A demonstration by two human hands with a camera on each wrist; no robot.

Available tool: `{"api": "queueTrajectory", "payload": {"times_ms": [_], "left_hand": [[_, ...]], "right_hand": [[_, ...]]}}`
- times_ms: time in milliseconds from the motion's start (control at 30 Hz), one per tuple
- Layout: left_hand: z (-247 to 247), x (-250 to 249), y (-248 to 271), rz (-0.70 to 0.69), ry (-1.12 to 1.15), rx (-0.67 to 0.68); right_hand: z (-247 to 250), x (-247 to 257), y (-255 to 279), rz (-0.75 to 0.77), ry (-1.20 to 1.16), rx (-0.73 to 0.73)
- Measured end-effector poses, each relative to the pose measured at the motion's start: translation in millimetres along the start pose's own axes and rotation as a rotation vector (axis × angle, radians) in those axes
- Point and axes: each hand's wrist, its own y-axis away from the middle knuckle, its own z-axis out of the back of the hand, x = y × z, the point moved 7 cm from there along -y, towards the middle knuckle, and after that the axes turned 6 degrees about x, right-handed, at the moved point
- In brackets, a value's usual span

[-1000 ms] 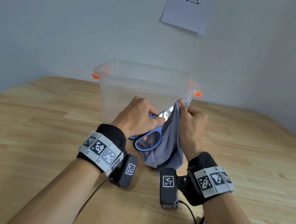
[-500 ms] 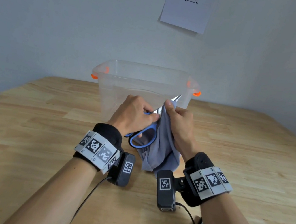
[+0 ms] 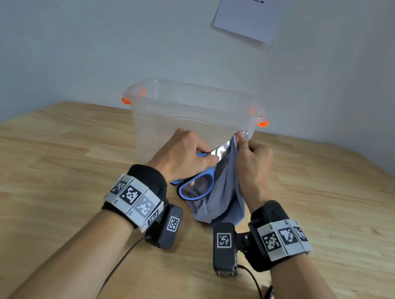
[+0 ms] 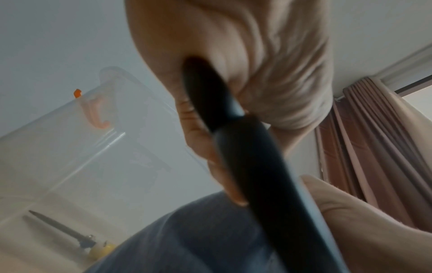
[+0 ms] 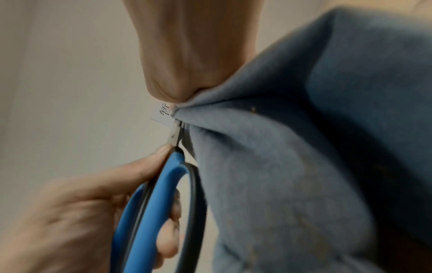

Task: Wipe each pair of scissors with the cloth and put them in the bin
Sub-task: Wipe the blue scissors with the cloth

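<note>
My left hand [image 3: 185,156] grips the blue-handled scissors [image 3: 200,184] by the handles, blades pointing up and to the right toward the clear bin [image 3: 191,115]. My right hand [image 3: 251,160] pinches the grey-blue cloth [image 3: 224,199] around the blades near their tip; the rest of the cloth hangs down to the table. In the right wrist view the blue handles [image 5: 151,208] and a short stretch of blade show beside the cloth [image 5: 292,166]. In the left wrist view another pair of scissors [image 4: 63,230] with a yellow handle lies inside the bin [image 4: 70,147].
The clear bin with orange latches [image 3: 262,123] stands on the wooden table [image 3: 33,176] just beyond my hands, close to the grey wall. A paper sheet [image 3: 249,8] is stuck on the wall above. A curtain [image 4: 374,147] shows in the left wrist view.
My right hand slid the cloth down the blades toward the pivot, then back up to the tip. The left hand kept its hold on the handles and barely moved.
</note>
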Motion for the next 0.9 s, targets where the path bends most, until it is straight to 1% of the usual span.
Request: {"api": "queueTrajectory", "payload": {"times_ms": [233,367,433,500,633,733,900], "left_hand": [[1,2,-1,0.009,0.064,0.009],[2,6,0,0.048,0.077,-0.01],[5,9,0,0.068,0.072,-0.046],[9,10,0,0.076,0.07,-0.066],[11,9,3,0.074,0.098,-0.023],[9,5,3,0.033,0.101,-0.009],[2,2,2,-0.011,0.067,0.011]], "right_hand": [[0,-3,-2,0.007,-0.049,0.002],[-10,-3,1,-0.004,-0.058,0.11],[-17,1,4,-0.006,-0.067,0.173],[-23,5,7,0.008,-0.074,0.205],[-22,6,8,0.027,-0.095,0.147],[-13,4,4,0.02,-0.057,0.072],[0,0,0,0.013,-0.028,0.008]]}}
